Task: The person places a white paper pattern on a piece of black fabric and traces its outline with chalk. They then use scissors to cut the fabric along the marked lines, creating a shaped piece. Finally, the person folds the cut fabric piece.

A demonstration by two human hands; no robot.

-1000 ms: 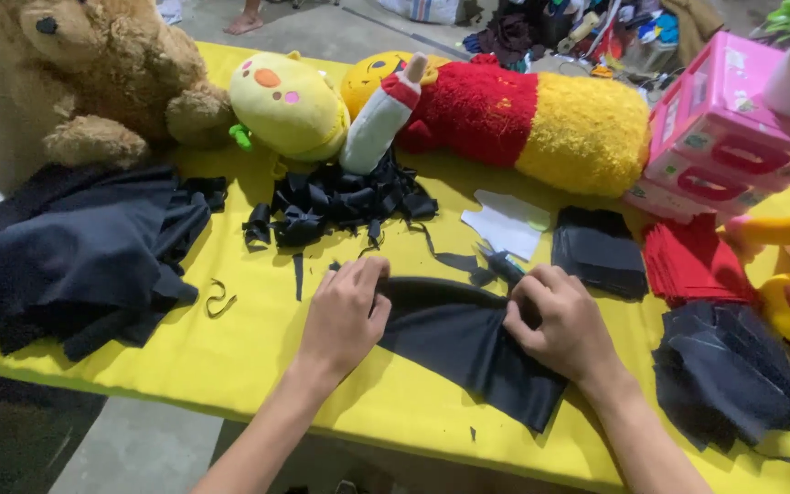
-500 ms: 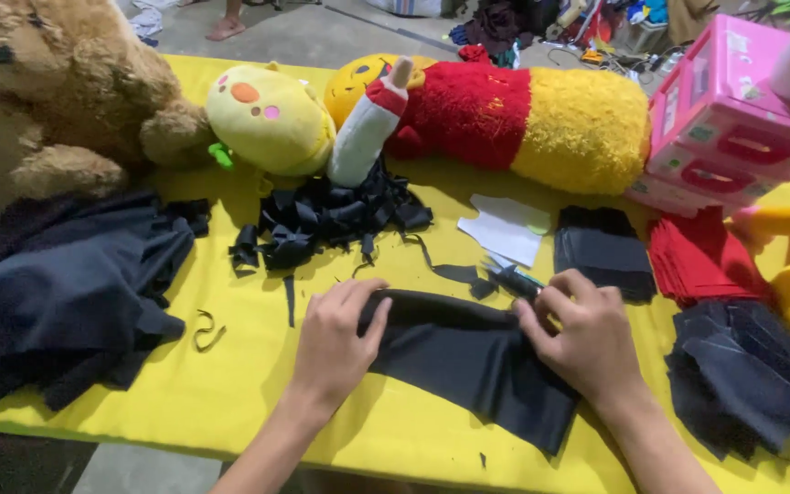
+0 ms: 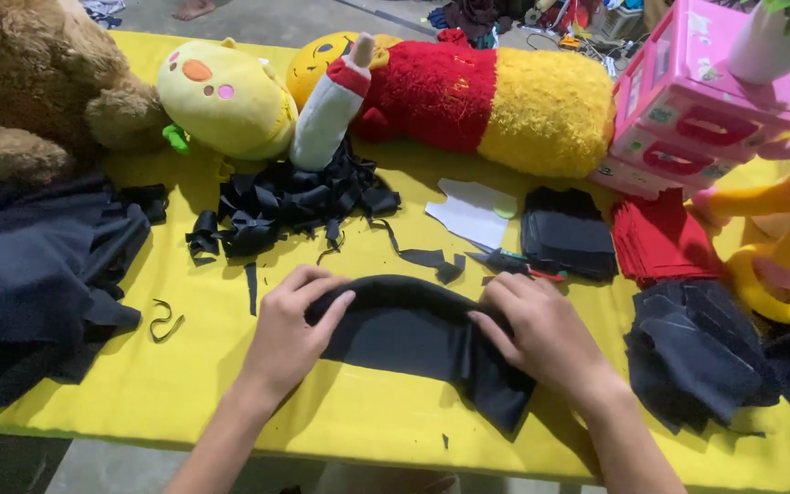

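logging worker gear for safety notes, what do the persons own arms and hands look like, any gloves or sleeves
Both arms are bare up to the frame edge, with no sleeves showing. The left hand and right hand wear no gloves; no rings, watch or wristband are visible. Nails look short and unpainted.

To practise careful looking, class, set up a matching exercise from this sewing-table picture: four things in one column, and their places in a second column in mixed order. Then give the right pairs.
Things:
1. black fabric piece
2. heap of black scraps
3. stack of red fabric pieces
4. brown teddy bear

Places:
A. far left corner of the yellow table
B. under the left hand and right hand
C. just in front of the pink box
D. at the foot of the yellow plush toy

Pairs: 1-B, 2-D, 3-C, 4-A
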